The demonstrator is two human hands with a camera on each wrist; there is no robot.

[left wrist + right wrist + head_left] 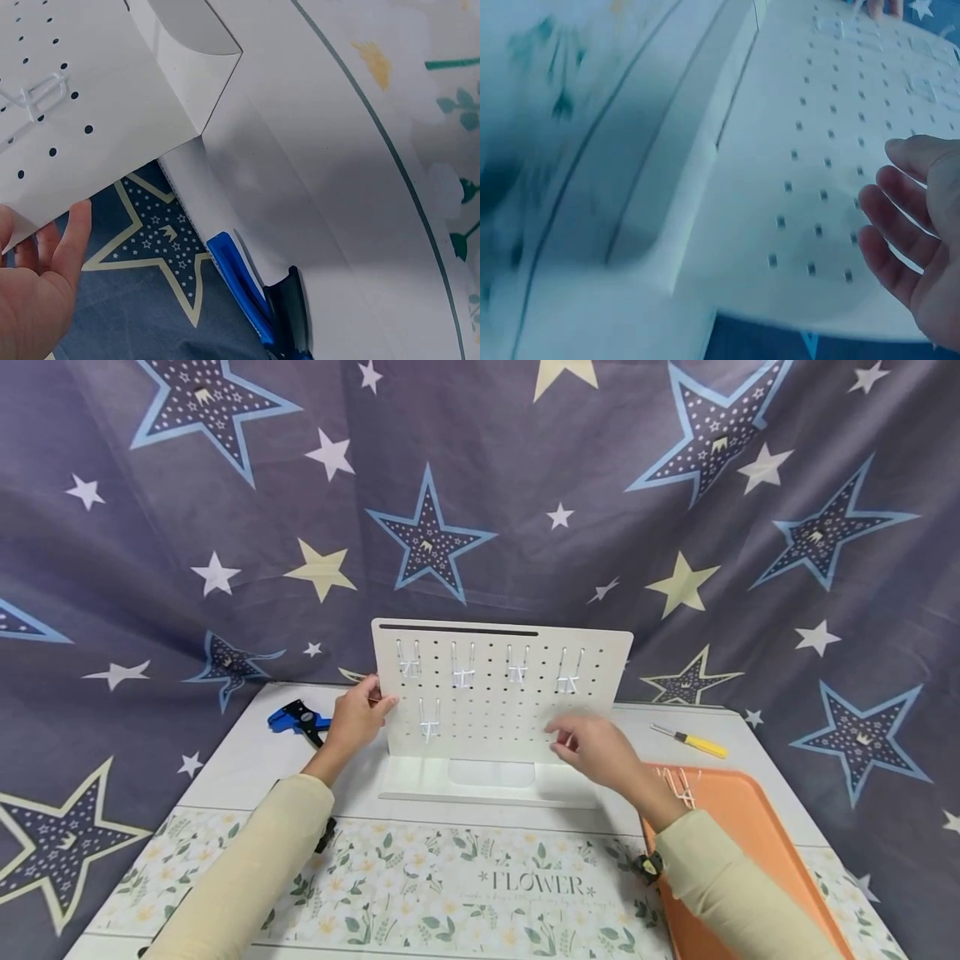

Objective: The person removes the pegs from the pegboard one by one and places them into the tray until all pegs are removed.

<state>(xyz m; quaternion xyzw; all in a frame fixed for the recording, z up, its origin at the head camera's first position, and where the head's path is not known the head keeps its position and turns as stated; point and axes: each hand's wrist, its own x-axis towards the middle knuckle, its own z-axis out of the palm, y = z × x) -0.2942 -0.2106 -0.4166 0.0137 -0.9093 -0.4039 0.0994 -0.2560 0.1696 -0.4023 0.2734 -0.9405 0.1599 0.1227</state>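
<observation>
The word "FLOWER" (536,883) stands on the floral table cover (420,864), nearer than the right hand (598,752); a smaller line (536,899) beneath is illegible — likewise the label (306,716) on the wire stripper (292,719), left of the left hand (358,717).

Head: high, forward-down over worktop (240,760)
Left wrist: close, at left end of pegboard (498,714)
Right wrist: close, across it
All share: pegboard

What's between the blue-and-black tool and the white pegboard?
The left hand, gripping the board's side edge. The head view shows it between the blue-and-black tool and the white pegboard.
</observation>
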